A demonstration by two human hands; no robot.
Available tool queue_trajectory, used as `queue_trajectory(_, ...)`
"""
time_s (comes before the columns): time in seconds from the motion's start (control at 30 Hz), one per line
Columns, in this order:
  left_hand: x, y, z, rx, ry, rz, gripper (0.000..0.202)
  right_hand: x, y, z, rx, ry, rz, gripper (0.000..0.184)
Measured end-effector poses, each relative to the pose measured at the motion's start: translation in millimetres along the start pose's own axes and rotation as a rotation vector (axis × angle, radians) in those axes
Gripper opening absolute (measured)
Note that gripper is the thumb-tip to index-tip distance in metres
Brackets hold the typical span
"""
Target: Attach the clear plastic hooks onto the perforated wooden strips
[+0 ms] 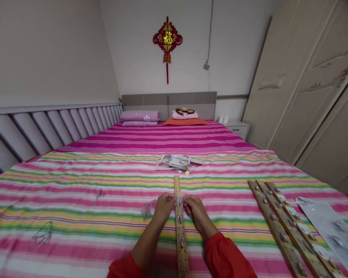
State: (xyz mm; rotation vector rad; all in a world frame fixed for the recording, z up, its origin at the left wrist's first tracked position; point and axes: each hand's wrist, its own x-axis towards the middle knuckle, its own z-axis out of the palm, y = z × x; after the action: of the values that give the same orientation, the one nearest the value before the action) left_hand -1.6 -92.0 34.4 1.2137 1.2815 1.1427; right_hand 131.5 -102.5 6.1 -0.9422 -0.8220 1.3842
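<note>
A long, narrow wooden strip [179, 239] with rows of holes lies lengthwise on the bed in front of me, and several small metal pieces sit along it. Over its upper part is a small clear plastic bag [179, 200], with something shiny at it that is too small to name. My left hand [164, 208] pinches the bag's left side, its fingers closed. From the right, my right hand [197, 211] pinches at the bag's other edge with thumb and fingers together. Just left of my left hand lies another small clear bag [147, 208].
Three wooden strips with metal and white round pieces [290, 227] lie at the right, beside a large clear plastic sheet [330, 227]. Clear packets [176, 162] lie beyond the strip. A thin tangled wire [43, 234] and a tiny packet [99, 194] are at the left. A bed rail [55, 127] runs along the left.
</note>
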Motion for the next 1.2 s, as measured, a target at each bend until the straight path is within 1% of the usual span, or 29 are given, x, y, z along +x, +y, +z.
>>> queue_trajectory(0.17, 3.5, -11.5, 1.7, 0.135, 0.078, 0.058, 0.009, 9.5, 5.5, 1.7, -0.033, 0.034, 0.029, 0.031)
queue_trajectory(0.33, 2.2, -17.0, 5.6, 0.227, 0.123, 0.07, 0.01, 10.4, 9.2, 0.9, -0.038, 0.053, 0.037, 0.032)
queue_trajectory(0.57, 3.5, -27.3, 8.7, 0.218, 0.153, 0.025, 0.009, 9.2, 8.2, 2.3, -0.044, 0.056, 0.04, 0.033)
queue_trajectory(0.7, 3.6, -32.1, 10.0, 0.177, 0.156, 0.019, 0.007, 10.4, 9.4, 2.2, -0.05, 0.071, 0.043, 0.033)
queue_trajectory(0.83, -0.7, -31.6, 12.3, 0.125, 0.171, 0.031, 0.008, 13.4, 13.6, 1.3, -0.059, 0.092, 0.033, 0.033)
queue_trajectory(0.9, -3.4, -29.7, 12.9, 0.096, 0.159, 0.042, 0.004, 15.1, 16.3, 0.9, -0.069, 0.105, 0.019, 0.033)
queue_trajectory(0.93, -4.4, -28.7, 12.9, 0.086, 0.143, 0.044, 0.004, 16.0, 17.8, 0.6, -0.076, 0.112, 0.011, 0.033)
queue_trajectory(1.03, -5.5, -27.8, 11.8, 0.094, 0.098, 0.056, 0.017, 18.9, 22.6, -1.0, -0.099, 0.128, -0.016, 0.032)
queue_trajectory(1.2, -2.9, -35.2, 8.5, 0.137, 0.111, 0.109, 0.023, 25.9, 32.1, -5.0, -0.146, 0.128, -0.059, 0.031)
